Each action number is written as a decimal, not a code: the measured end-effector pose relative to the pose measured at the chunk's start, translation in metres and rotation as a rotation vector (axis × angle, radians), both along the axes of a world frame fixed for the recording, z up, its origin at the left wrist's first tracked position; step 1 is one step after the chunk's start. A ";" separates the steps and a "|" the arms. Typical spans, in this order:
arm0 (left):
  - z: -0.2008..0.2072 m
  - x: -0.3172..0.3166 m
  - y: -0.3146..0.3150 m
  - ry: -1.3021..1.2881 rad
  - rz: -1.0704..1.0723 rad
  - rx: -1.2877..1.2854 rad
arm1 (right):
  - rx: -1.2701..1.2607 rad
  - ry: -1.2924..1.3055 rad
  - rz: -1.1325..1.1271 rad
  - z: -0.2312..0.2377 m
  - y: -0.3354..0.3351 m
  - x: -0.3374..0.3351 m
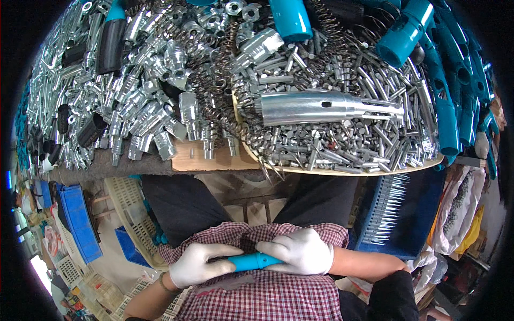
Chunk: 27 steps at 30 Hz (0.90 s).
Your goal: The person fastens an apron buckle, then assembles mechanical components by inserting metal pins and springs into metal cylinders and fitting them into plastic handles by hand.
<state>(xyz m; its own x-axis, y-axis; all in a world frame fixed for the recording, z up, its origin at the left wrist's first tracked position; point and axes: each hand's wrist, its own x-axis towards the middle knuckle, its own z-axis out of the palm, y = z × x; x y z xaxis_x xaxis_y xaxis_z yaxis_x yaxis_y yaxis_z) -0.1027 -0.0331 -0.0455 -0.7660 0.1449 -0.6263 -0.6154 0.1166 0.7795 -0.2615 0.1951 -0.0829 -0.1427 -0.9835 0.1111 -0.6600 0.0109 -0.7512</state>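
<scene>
My left hand [201,264] and my right hand [301,252], both in white gloves, are close to my lap over a checked apron [257,299]. Between them lies a teal tube [252,261] held crosswise. The left fingers wrap its left end, where something dark shows beside the thumb. My right fingers close round the other end, hiding it. Ahead on the bench, a shiny slotted metal tube [326,107] rests on a tray [300,170] heaped with short steel pins [342,144].
Metal fittings [152,115] and coil springs [211,91] pile up on the bench's left. Teal tubes [450,101] stack at the right. Below the bench stand a blue bin with rows of pointed metal parts [388,208], a cream crate [128,214] and a blue box [77,222].
</scene>
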 end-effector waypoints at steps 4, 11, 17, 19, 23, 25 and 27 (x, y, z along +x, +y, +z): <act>-0.003 0.002 0.002 0.229 -0.056 -0.192 | -0.016 -0.089 -0.040 -0.006 -0.003 0.003; -0.016 -0.001 0.015 0.641 -0.129 -0.313 | 0.049 -0.373 -0.072 -0.013 -0.012 0.011; -0.027 0.001 0.014 0.674 -0.015 -0.282 | 0.147 -0.333 -0.040 0.002 -0.017 0.000; -0.031 0.002 0.002 0.559 0.102 -0.180 | 0.102 -0.227 -0.033 0.006 -0.017 -0.010; 0.011 -0.010 -0.021 -0.145 0.197 0.294 | -0.127 0.099 0.030 0.023 -0.031 -0.020; 0.004 0.001 -0.018 0.222 0.134 0.091 | -0.111 0.107 0.043 0.037 -0.041 -0.023; 0.008 0.008 -0.016 0.610 0.076 -0.226 | 0.068 -0.019 0.036 0.051 -0.043 -0.018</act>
